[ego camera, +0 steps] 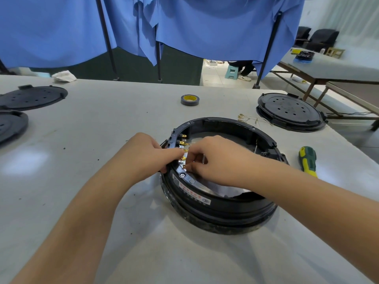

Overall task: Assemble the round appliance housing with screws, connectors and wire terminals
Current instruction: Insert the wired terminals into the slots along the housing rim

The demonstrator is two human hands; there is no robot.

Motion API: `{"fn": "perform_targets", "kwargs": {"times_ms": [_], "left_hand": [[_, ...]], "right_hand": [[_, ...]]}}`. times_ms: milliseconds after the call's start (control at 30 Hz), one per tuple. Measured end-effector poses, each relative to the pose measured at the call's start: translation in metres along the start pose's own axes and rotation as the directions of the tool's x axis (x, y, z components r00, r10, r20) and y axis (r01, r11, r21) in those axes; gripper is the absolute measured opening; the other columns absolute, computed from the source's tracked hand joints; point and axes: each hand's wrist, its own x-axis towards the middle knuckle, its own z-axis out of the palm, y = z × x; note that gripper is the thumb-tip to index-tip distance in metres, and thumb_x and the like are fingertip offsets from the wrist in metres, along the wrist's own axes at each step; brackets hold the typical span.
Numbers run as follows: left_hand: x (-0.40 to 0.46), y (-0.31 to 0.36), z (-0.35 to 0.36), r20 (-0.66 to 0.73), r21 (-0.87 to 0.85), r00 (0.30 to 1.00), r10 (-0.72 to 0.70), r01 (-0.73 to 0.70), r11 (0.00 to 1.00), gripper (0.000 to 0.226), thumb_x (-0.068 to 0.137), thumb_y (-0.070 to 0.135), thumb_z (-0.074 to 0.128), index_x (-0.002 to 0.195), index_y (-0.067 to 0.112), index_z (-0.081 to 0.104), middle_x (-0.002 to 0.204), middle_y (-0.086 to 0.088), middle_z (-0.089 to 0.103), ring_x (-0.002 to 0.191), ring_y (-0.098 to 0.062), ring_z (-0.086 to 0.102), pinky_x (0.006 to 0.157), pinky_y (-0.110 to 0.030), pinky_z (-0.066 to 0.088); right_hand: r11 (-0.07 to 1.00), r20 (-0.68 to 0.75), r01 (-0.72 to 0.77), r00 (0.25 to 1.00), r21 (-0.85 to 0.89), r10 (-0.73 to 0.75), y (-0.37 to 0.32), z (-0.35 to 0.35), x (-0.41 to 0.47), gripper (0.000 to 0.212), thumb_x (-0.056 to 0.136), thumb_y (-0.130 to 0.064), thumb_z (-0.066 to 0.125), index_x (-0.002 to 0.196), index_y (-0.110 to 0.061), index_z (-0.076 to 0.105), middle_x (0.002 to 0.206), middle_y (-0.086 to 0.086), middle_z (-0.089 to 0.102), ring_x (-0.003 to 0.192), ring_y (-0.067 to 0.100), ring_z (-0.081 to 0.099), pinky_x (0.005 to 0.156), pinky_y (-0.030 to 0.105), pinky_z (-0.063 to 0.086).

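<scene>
On the grey tabletop (pixel 123 111), a tape roll (pixel 190 100) lies at 12 o'clock of the round housing (pixel 221 201), a screwdriver (pixel 307 160) at 3, a black lid (pixel 290 112) at 1. The housing sits open side up; left hand (pixel 147 152) and right hand (pixel 215 158) meet at its 9 o'clock rim, pinching brass terminals (pixel 183 158).

— Where does the single view look from?
— From the person's head, forward and down; both forearms run in from the bottom edge, and the round black plastic housing (pixel 221 177) sits close, just below centre.
— How wide is it?
— Wide-angle; straight edges of the pale grey table (pixel 123 111) bow; hanging blue cloth (pixel 205 25) fills the top.
— Any second view?
— None, so no shared part.
</scene>
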Motion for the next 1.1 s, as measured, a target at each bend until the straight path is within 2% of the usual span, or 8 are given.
{"fn": "perform_targets", "kwargs": {"times_ms": [67,167,333,567,933,1100], "left_hand": [[-0.001,0.001,0.0,0.003,-0.007,1.0,-0.014,0.014,1.0,0.054,0.077,0.046,0.073,0.038,0.013,0.056,0.025,0.007,0.038,0.024,-0.006,0.033,0.046,-0.023,0.024],[-0.002,0.002,0.0,0.01,-0.028,1.0,-0.022,0.023,0.999,0.057,0.078,0.044,0.072,0.034,0.013,0.054,0.026,0.007,0.04,0.025,-0.005,0.035,0.047,-0.024,0.025],[-0.003,0.003,0.001,0.008,-0.03,1.0,-0.022,0.022,0.999,0.047,0.079,0.042,0.07,0.046,0.01,0.056,0.027,0.006,0.041,0.026,-0.005,0.034,0.049,-0.024,0.027],[-0.003,0.003,0.001,0.026,-0.035,0.999,-0.018,0.019,0.999,0.045,0.078,0.042,0.069,0.049,0.012,0.052,0.029,0.006,0.038,0.027,-0.007,0.03,0.049,-0.025,0.026],[-0.003,0.002,0.001,0.02,-0.026,1.0,0.01,-0.009,1.0,0.044,0.078,0.042,0.068,0.052,0.009,0.054,0.028,0.005,0.035,0.029,-0.009,0.026,0.049,-0.025,0.026],[-0.003,0.002,0.001,0.012,-0.033,1.0,0.009,-0.009,0.999,0.047,0.079,0.04,0.068,0.047,0.009,0.054,0.027,0.005,0.036,0.028,-0.008,0.028,0.048,-0.024,0.026]], "right_hand": [[1.0,0.001,-0.01,1.0,-0.014,0.01,-0.001,0.002,0.001,0.008,0.089,-0.03,0.061,0.086,-0.026,0.067,0.082,-0.006,0.065,0.078,0.017,0.061,0.067,0.031,0.05],[1.0,0.011,-0.012,1.0,-0.028,0.013,-0.001,0.003,0.002,0.009,0.09,-0.029,0.06,0.087,-0.024,0.066,0.082,-0.004,0.066,0.078,0.018,0.061,0.067,0.032,0.05],[0.998,0.039,0.02,0.999,-0.062,-0.018,-0.001,0.002,0.001,0.012,0.093,-0.031,0.056,0.089,-0.021,0.062,0.081,-0.006,0.061,0.072,0.013,0.054,0.057,0.028,0.037],[0.995,0.072,0.035,0.997,-0.097,-0.028,-0.003,0.003,0.001,0.01,0.095,-0.027,0.052,0.092,-0.019,0.057,0.085,-0.001,0.06,0.076,0.018,0.053,0.065,0.033,0.042],[0.994,0.088,0.013,0.996,-0.109,-0.003,-0.007,0.001,0.002,0.015,0.096,-0.028,0.051,0.087,-0.018,0.057,0.08,-0.001,0.059,0.074,0.019,0.054,0.061,0.032,0.04],[0.983,0.079,-0.006,0.997,-0.182,0.021,-0.011,0.001,0.004,0.009,0.093,-0.021,0.052,0.089,-0.018,0.059,0.083,0.001,0.061,0.074,0.019,0.055,0.057,0.03,0.038]]}}
